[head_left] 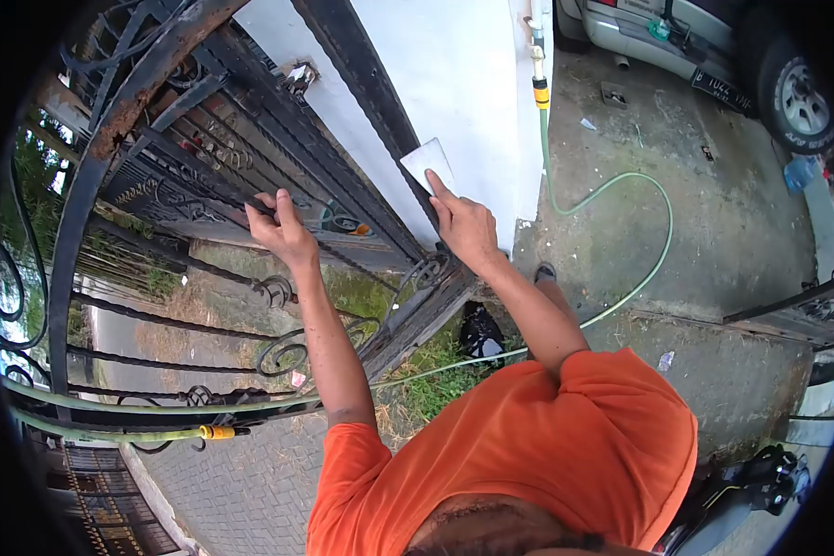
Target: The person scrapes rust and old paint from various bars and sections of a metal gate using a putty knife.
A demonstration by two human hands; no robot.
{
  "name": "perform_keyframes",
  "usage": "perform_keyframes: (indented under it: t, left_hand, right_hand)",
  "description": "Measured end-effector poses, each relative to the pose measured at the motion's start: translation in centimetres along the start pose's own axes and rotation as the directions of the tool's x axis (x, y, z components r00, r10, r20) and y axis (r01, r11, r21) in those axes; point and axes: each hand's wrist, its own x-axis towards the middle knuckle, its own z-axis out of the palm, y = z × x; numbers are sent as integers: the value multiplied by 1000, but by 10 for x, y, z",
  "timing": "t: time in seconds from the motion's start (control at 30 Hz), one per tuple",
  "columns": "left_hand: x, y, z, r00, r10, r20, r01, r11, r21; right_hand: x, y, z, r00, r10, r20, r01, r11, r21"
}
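A black wrought-iron gate [215, 320], rusty along its upper beam, fills the left side of the head view. My left hand [285, 232] has its fingers curled round one of the thin bars, thumb raised. My right hand [468, 227] holds a flat, whitish rectangular pad [428, 165] against the dark metal gate post [380, 88], index finger stretched along it. What the pad is made of does not show. Behind the post stands a white wall [472, 69].
A green hose [669, 222] with a yellow connector [540, 91] runs from a white pipe, across the concrete and behind me. Its other yellow end [217, 433] hangs on the gate. A parked car [639, 32] stands upper right; a black bag-like object [480, 332] lies near my feet.
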Motion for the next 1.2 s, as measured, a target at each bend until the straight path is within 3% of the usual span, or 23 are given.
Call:
perform_keyframes:
  t: [0.07, 0.2, 0.3, 0.43, 0.57, 0.67, 0.8, 0.9, 0.97, 1.03, 1.07, 1.13, 1.2]
  left_hand:
    - [2, -7, -3, 997, 79, -4, -78, 991, 108]
    - [4, -11, -6, 997, 73, -4, -71, 989, 133]
    - [2, -5, -3, 998, 57, -15, -54, 985, 163]
    - [-2, 10, 8, 994, 101, -50, -88, 972, 219]
    - [-1, 14, 6, 994, 99, -40, -86, 963, 254]
    - [0, 13, 10, 995, 80, -59, -64, 971, 229]
    - [-1, 10, 8, 995, 88, -52, -76, 975, 210]
    - [-1, 7, 5, 996, 64, -65, -51, 980, 194]
    - [1, 9, 7, 997, 32, -69, -19, 984, 178]
    - [-1, 14, 7, 999, 31, -41, -23, 981, 191]
    - [-1, 14, 6, 998, -10, -66, 25, 972, 233]
    - [-2, 16, 7, 998, 30, -60, -14, 968, 251]
    - [-2, 16, 11, 995, 67, -78, -44, 965, 257]
  right_hand:
    - [8, -11, -4, 999, -19, -42, 18, 1000, -12]
    - [89, -97, -58, 971, -150, -188, 152, 988, -7]
    - [96, -108, -64, 924, -261, -280, 266, 964, -19]
    - [8, -19, -12, 1000, 0, 13, 0, 1000, -19]
    - [1, -27, -28, 995, 92, 33, -89, 992, -92]
    - [7, -18, -41, 998, -25, 64, 35, 988, -153]
    - [8, -21, -25, 999, -26, 19, 27, 998, -57]
    - [46, -60, -32, 993, -88, -74, 89, 996, 12]
    - [84, -84, -45, 945, -211, -252, 238, 968, 82]
    - [97, -94, -59, 929, -241, -282, 253, 968, 5]
    - [85, -89, -57, 930, -237, -280, 250, 968, 13]
    - [46, -59, -47, 997, -67, -34, 64, 995, -77]
    - [24, -37, -24, 998, -63, -21, 61, 996, -68]
